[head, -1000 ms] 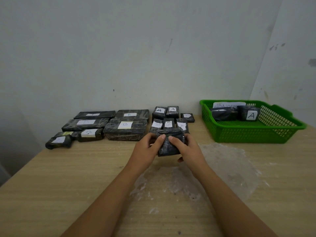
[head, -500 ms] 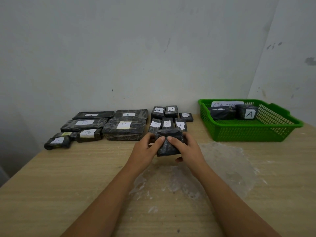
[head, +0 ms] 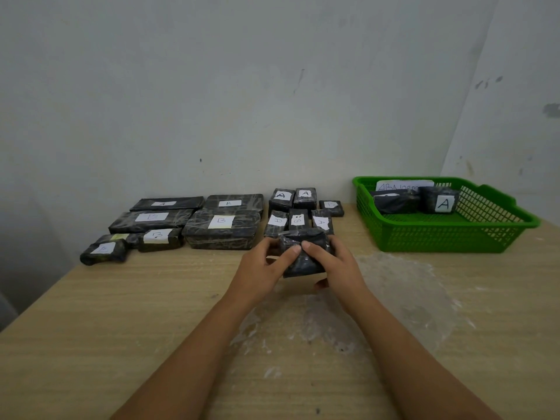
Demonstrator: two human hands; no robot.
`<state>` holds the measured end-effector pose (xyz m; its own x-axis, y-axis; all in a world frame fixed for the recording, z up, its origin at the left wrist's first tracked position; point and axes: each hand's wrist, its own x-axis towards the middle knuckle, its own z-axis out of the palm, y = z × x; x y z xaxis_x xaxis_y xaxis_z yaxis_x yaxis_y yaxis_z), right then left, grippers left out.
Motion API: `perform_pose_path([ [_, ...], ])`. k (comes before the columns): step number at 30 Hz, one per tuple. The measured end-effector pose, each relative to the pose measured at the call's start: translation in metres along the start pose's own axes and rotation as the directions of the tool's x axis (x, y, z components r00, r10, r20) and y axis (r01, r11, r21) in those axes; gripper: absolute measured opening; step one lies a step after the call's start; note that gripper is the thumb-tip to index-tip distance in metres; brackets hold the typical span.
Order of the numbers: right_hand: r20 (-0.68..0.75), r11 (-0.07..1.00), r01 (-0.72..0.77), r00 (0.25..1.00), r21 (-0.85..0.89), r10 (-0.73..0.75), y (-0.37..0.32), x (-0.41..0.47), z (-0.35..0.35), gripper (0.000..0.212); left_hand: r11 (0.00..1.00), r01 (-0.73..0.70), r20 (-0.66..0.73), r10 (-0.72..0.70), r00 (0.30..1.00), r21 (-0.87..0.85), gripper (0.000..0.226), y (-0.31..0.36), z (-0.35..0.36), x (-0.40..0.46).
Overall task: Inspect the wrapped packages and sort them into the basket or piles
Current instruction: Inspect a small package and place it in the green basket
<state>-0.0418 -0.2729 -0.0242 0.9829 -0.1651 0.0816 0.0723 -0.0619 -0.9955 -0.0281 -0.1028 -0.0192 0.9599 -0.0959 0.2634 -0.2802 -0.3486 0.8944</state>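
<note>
The person shows 2 bare forearms, with no sleeve reaching into view. The left hand (head: 262, 269) and the right hand (head: 336, 265) wear no glove, ring or watch. Fingernails are short and unpainted.

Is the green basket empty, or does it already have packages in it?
Not empty. The green basket holds two dark wrapped packages: one labelled A, another beside it.

I am reaching both bare forearms forward, converging at centre. My left hand (head: 260, 268) and right hand (head: 336, 265) are gripping one dark wrapped package (head: 303, 253) between them, thumbs meeting on its near face.
</note>
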Motion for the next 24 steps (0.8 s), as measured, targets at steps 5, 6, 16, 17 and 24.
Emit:
perform_pose_path([
  [5,0.005,1.000,-0.005,1.000,-0.011,0.005,0.0020,0.0024,-0.0015,0.038,1.000,0.007,0.008,-0.007,1.000,0.011,0.036,-0.0002,0.0019,0.0001],
  [6,0.014,1.000,-0.002,1.000,-0.021,0.002,0.0021,0.0027,-0.0024,0.043,1.000,0.017,0.007,-0.017,1.000,0.001,0.035,-0.0004,0.0020,0.0010],
  [16,0.097,0.999,0.051,0.994,-0.012,-0.049,0.0038,0.0062,-0.0069,0.054,0.970,0.127,0.102,-0.108,0.989,-0.206,0.056,-0.0041,-0.0061,0.0072],
  [17,0.084,0.999,0.048,0.995,0.008,-0.049,0.0035,0.0065,-0.0072,0.054,0.973,0.120,0.119,-0.098,0.988,-0.197,0.061,-0.0040,-0.0058,0.0068],
  [24,0.081,0.998,0.049,0.996,-0.025,-0.047,0.0076,0.0093,-0.0059,0.063,0.965,0.140,0.123,-0.115,0.986,-0.221,0.042,-0.0030,-0.0070,0.0075],
])
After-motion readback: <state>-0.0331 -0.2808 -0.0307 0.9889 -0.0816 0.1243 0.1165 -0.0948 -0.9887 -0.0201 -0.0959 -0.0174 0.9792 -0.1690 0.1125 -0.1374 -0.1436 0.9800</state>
